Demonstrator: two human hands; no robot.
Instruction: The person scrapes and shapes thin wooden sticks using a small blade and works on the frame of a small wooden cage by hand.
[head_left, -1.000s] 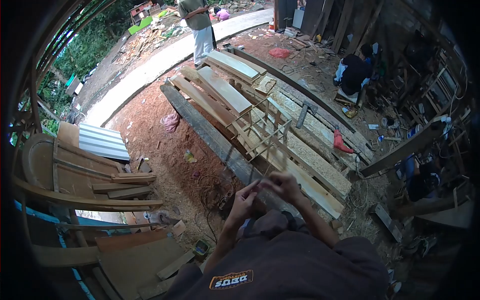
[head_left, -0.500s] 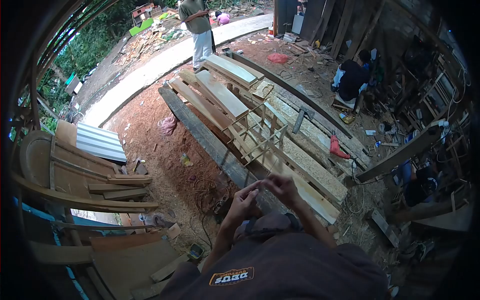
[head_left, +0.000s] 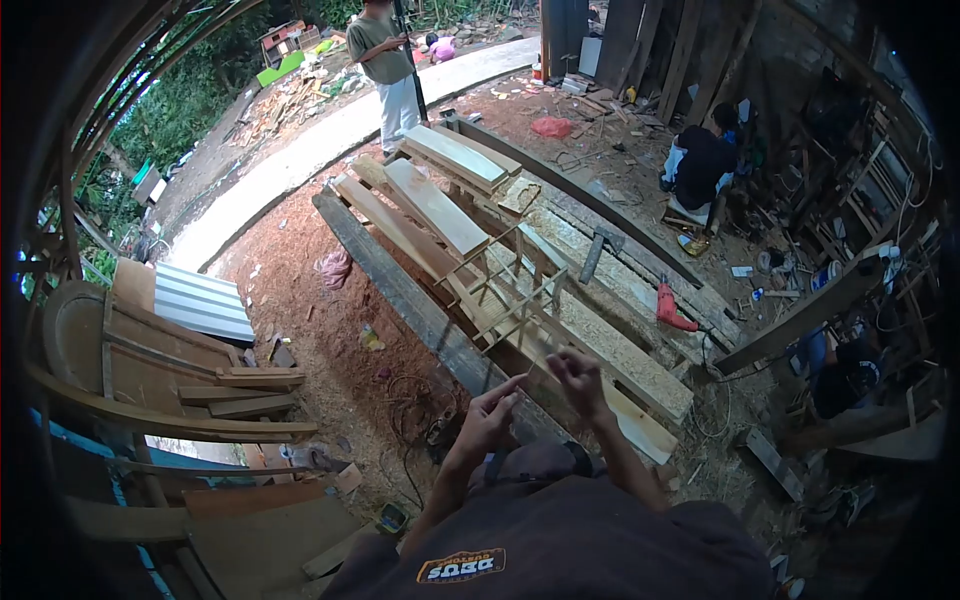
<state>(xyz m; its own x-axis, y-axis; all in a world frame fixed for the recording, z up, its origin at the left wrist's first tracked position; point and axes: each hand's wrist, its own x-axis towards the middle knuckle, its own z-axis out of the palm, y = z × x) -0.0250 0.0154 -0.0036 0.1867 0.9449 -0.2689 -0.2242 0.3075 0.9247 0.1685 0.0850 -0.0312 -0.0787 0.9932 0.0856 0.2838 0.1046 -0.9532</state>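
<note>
The left hand (head_left: pixel 490 415) is raised in front of the chest, index finger reaching toward the right hand and thumb drawn in near it; whether its grip pinches something thin cannot be told. The right hand (head_left: pixel 580 385) hangs just beside it, slightly higher, fingers curled in and partly blurred, so whether its grip is pressed together or holding anything cannot be told either.

Just beyond both hands is the frame (head_left: pixel 523 305), an open lattice of thin sticks, lying over the boards (head_left: pixel 445 205). Nearer the left hand, a dark, weathered beam (head_left: pixel 400 275) runs along the near side of the boards. Past the frame, to the right, lie a hammer (head_left: pixel 592 262) and, farther along, a red drill (head_left: pixel 675 310).

Reddish sawdust (head_left: pixel 295 235) covers the ground to the left, with a pink cloth (head_left: pixel 333 268) on it. A person (head_left: pixel 385 65) stands at the far end of the boards; another person (head_left: pixel 705 165) crouches at the upper right.
</note>
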